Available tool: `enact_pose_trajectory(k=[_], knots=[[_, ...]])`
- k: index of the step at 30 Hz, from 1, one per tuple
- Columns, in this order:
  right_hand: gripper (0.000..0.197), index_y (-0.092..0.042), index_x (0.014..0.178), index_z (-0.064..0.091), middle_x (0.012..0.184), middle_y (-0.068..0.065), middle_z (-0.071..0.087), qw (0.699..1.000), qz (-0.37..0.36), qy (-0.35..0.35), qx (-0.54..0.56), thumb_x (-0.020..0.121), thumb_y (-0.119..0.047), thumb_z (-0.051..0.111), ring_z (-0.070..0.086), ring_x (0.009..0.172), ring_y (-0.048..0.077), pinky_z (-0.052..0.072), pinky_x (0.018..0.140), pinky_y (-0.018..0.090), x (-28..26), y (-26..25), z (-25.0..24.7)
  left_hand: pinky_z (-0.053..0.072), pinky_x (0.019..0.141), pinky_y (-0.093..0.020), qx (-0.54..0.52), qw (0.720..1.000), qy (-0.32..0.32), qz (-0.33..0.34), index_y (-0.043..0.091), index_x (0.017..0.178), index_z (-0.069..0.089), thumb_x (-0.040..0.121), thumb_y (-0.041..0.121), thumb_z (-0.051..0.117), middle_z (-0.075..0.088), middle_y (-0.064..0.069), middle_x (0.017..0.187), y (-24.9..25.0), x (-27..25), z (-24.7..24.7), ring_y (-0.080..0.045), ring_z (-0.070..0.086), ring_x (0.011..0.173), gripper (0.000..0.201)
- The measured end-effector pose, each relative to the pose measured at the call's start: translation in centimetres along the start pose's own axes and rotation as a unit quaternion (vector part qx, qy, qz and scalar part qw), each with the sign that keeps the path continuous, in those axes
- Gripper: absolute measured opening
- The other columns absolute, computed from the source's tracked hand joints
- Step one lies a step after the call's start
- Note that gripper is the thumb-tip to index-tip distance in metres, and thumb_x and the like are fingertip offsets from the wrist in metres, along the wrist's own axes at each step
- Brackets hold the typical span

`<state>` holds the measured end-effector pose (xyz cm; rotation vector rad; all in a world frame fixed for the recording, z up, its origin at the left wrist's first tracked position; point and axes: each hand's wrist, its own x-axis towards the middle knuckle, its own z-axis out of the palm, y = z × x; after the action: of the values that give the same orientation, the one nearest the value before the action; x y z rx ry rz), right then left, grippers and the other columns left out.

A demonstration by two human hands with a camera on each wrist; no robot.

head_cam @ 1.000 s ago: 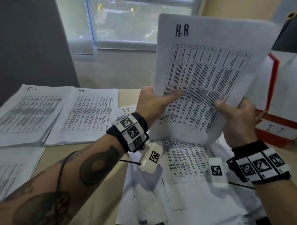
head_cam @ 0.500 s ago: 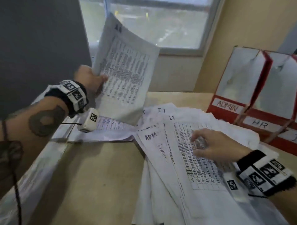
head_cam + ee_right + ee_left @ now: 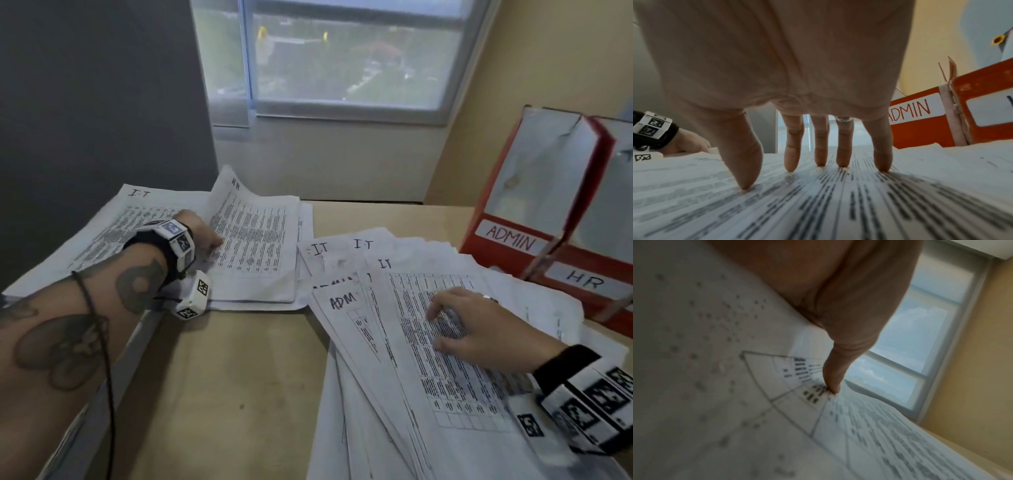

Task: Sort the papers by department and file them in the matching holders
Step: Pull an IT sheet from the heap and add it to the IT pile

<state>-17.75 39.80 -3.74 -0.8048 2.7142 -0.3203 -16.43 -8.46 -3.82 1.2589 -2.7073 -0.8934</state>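
My left hand (image 3: 205, 237) pinches the left edge of a sheet marked HR (image 3: 257, 240), which lies on a stack of sheets at the far left of the table, its left edge still curled up. In the left wrist view the thumb (image 3: 835, 369) lies on top of this HR sheet (image 3: 879, 426). My right hand (image 3: 479, 329) rests with spread fingertips (image 3: 820, 155) on the top sheet, marked IT (image 3: 421, 359), of the loose fanned pile at the right. Red holders labelled ADMIN (image 3: 510, 236) and HR (image 3: 582, 284) stand at the far right.
A stack marked IT (image 3: 130, 219) lies left of the HR stack, partly under my left forearm. Sheets marked ADM (image 3: 346, 308) and IT (image 3: 342, 250) stick out of the loose pile. Bare tabletop (image 3: 239, 377) shows between my arms. A window and wall stand behind.
My right hand let go of the HR sheet and dropped onto the loose pile. My left hand carried the sheet leftward and down onto the HR stack.
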Motion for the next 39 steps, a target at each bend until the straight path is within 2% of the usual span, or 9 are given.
enact_pose_trajectory(k=[6,12,15,21,24,29,31,34,39], knots=[[0.028,-0.045,0.102,0.056,0.130,-0.026,0.049,1.000,-0.004,0.005,0.007,0.086,-0.047,0.078,0.049,0.124,0.006,0.044,0.106,0.034,0.0,0.0,0.1,0.057,0.080,-0.040,0.033,0.999,0.007,0.022,-0.003,0.109,0.067,0.082,0.020,0.088,0.072,-0.016,0.105,1.7,-0.8,0.5,-0.033,0.068,0.091,0.040],[0.027,-0.044,0.103,0.056,0.131,-0.025,0.048,1.000,0.002,0.001,0.002,0.087,-0.047,0.078,0.047,0.125,0.006,0.042,0.106,0.033,0.0,-0.2,0.0,0.050,0.076,-0.038,-0.025,0.999,0.011,0.044,0.000,0.115,0.067,0.087,0.020,0.084,0.068,-0.014,0.108,2.3,-1.4,0.0,-0.032,0.063,0.091,0.038],[0.026,-0.044,0.101,0.056,0.129,-0.026,0.047,1.000,0.005,0.003,0.000,0.087,-0.047,0.077,0.046,0.126,0.008,0.043,0.106,0.035,0.1,-0.3,0.1,0.049,0.065,-0.033,-0.021,0.998,-0.013,0.050,0.002,0.118,0.065,0.087,0.019,0.084,0.067,-0.012,0.109,2.6,-1.8,0.3,-0.031,0.065,0.094,0.040],[0.029,-0.044,0.105,0.056,0.129,-0.025,0.049,0.999,0.008,-0.029,-0.022,0.086,-0.050,0.077,0.050,0.123,0.007,0.046,0.107,0.035,-0.3,-1.4,-1.1,0.052,0.078,-0.039,0.022,1.000,-0.015,0.017,-0.001,0.121,0.065,0.082,0.019,0.088,0.070,-0.018,0.118,1.9,-1.8,1.7,-0.033,0.063,0.094,0.049],[0.027,-0.042,0.106,0.059,0.117,-0.022,0.057,0.999,-0.024,0.016,-0.034,0.087,-0.048,0.077,0.056,0.112,0.005,0.048,0.098,0.032,0.8,-4.2,-3.2,0.051,0.077,-0.039,0.038,0.999,-0.012,0.014,-0.002,0.117,0.066,0.082,0.019,0.088,0.071,-0.016,0.111,1.9,-2.0,1.2,-0.033,0.064,0.093,0.047],[0.007,-0.024,0.099,0.076,0.095,-0.014,0.072,0.993,-0.057,0.088,0.054,0.095,-0.028,0.073,0.069,0.091,0.006,0.049,0.071,0.020,7.6,-11.1,-7.2,0.052,0.066,-0.034,0.064,0.998,0.001,0.019,0.005,0.090,0.067,0.075,0.022,0.093,0.072,-0.013,0.096,1.7,-2.2,0.7,-0.027,0.065,0.075,0.035],[0.013,-0.014,0.100,0.080,0.094,-0.006,0.075,0.993,-0.040,0.067,0.083,0.095,-0.024,0.073,0.070,0.089,0.013,0.055,0.075,0.029,12.2,-13.1,-7.3,0.045,0.057,-0.029,0.075,0.997,-0.002,0.027,0.008,0.079,0.062,0.074,0.026,0.094,0.069,-0.010,0.087,1.6,-2.3,0.8,-0.024,0.060,0.069,0.038],[0.034,-0.001,0.113,0.074,0.104,0.010,0.070,0.997,0.005,0.017,0.070,0.096,-0.031,0.071,0.063,0.099,0.025,0.050,0.084,0.033,18.5,-15.3,-5.8,0.046,0.064,-0.031,0.103,0.993,-0.020,0.045,0.009,0.079,0.059,0.075,0.037,0.093,0.068,-0.010,0.095,1.7,-2.3,1.0,-0.027,0.063,0.082,0.044],[0.053,-0.005,0.136,0.060,0.132,0.012,0.062,0.995,0.096,-0.031,-0.004,0.096,-0.040,0.064,0.061,0.117,0.032,0.048,0.088,0.036,23.9,-16.8,-1.9,0.055,0.074,-0.032,0.162,0.983,-0.023,0.085,0.014,0.075,0.060,0.078,0.046,0.088,0.071,-0.009,0.095,1.8,-1.7,1.9,-0.028,0.067,0.088,0.043]])
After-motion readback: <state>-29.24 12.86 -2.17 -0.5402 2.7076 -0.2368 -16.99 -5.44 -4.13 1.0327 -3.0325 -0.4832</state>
